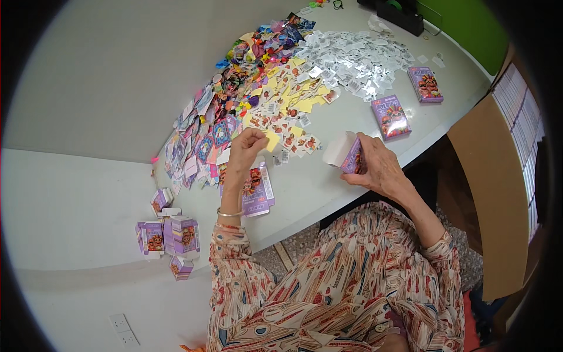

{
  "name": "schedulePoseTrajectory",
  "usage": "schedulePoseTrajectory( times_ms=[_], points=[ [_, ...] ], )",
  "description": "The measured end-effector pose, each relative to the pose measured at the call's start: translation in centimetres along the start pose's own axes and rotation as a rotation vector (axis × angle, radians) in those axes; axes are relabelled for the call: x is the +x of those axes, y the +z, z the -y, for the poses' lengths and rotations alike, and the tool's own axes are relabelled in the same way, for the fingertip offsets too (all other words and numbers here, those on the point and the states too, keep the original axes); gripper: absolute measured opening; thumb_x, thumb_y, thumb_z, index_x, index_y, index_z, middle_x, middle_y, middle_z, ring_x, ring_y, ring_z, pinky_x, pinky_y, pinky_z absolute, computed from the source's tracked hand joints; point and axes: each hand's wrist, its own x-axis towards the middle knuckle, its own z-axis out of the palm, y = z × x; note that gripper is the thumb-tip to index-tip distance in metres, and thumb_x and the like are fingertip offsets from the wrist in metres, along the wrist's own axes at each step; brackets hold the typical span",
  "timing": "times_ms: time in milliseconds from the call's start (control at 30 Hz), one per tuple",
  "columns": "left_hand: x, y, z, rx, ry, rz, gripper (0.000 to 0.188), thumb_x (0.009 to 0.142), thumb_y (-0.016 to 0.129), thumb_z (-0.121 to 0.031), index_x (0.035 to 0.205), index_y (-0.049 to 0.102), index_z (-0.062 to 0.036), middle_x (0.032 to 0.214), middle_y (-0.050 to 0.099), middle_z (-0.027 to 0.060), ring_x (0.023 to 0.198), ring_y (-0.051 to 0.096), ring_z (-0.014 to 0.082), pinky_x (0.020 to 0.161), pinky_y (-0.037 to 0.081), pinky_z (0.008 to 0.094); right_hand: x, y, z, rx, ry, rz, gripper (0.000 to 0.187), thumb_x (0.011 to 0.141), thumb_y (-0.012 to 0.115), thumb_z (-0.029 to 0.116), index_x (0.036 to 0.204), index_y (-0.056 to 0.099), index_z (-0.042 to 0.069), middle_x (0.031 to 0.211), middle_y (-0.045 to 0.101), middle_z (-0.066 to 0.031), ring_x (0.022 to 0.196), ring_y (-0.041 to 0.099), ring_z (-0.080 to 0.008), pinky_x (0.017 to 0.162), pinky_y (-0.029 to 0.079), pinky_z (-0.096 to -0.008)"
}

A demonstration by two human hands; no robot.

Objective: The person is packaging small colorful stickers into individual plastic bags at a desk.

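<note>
Between the pinched fingertips of my left hand (246, 146) is a small yellow card (272, 141), just above a spread of similar pieces. My right hand (381, 167) is wrapped around a small purple carton (353, 158), tilted with its white flaps standing open toward the left. The inside of the carton cannot be seen. Flattened purple cartons (258, 199) lie partly under my left forearm. Printed character cards with yellow backs (284, 94) are strewn just beyond my left hand.
Two closed purple cartons, one nearer (392, 117) and one farther (426, 85), rest at right. White packets (358, 56) and colourful trinkets (234, 76) are heaped farther back. Several folded cartons (182, 234) stand at left. A tape dispenser (399, 14) and a large cardboard box (492, 193) are right.
</note>
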Motion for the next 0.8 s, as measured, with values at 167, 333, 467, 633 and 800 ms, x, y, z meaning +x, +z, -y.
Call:
schedulePoseTrajectory(
  times_ms=[167, 333, 467, 633, 800],
  points=[
    [-2.5, 5.0, -6.1, -0.182, 0.089, 0.095, 0.006, 0.086, 0.065, -0.003, 0.09, 0.06, -0.0027, 0.082, 0.06, -0.0025, 0.074, 0.054, 0.0042, 0.069, 0.043, 0.0197, 1.0, 1.0, 1.1, -0.153, -0.062, 0.051, 0.083, 0.063, 0.08, 0.041, 0.12, 0.04, -0.004, 0.097, 0.058, -0.0202, 0.09, 0.057, -0.0357, 0.077, 0.048, -0.0418],
    [-4.0, 8.6, -6.2, 0.396, 0.425, -0.003, 0.008, 0.085, 0.065, -0.004, 0.091, 0.061, -0.0009, 0.083, 0.063, 0.0013, 0.08, 0.059, 0.0103, 0.072, 0.047, 0.025, 1.5, 1.7, 2.3, -0.206, -0.084, 0.111, 0.084, 0.06, 0.082, 0.041, 0.118, 0.04, -0.004, 0.092, 0.059, -0.0182, 0.088, 0.057, -0.0337, 0.074, 0.049, -0.0405],
    [-3.9, 8.2, -5.8, 0.389, 0.531, -0.003, 0.01, 0.086, 0.064, -0.006, 0.094, 0.065, -0.0011, 0.092, 0.066, 0.003, 0.086, 0.06, 0.0132, 0.074, 0.047, 0.0268, 1.4, 1.9, 1.5, -0.209, -0.082, 0.095, 0.083, 0.06, 0.081, 0.041, 0.117, 0.041, -0.003, 0.091, 0.06, -0.0182, 0.088, 0.057, -0.0335, 0.073, 0.049, -0.0409],
    [0.8, 2.9, 0.5, 0.157, 0.073, -0.247, 0.011, 0.082, 0.069, -0.011, 0.088, 0.069, -0.0019, 0.093, 0.066, 0.012, 0.081, 0.062, 0.0235, 0.069, 0.048, 0.0334, 1.2, 1.1, 1.1, -0.182, -0.064, 0.067, 0.079, 0.063, 0.079, 0.043, 0.116, 0.041, -0.003, 0.093, 0.06, -0.0191, 0.09, 0.058, -0.0345, 0.074, 0.05, -0.0416],
    [2.1, 3.1, 6.6, 0.724, 0.199, -0.378, 0.029, 0.077, 0.073, -0.027, 0.084, 0.068, -0.0001, 0.079, 0.065, 0.0147, 0.07, 0.062, 0.0237, 0.064, 0.048, 0.0337, 1.1, 1.3, 1.0, -0.162, -0.029, 0.078, 0.077, 0.065, 0.078, 0.043, 0.115, 0.041, -0.002, 0.093, 0.059, -0.0192, 0.091, 0.057, -0.035, 0.075, 0.05, -0.0425]
  ],
)
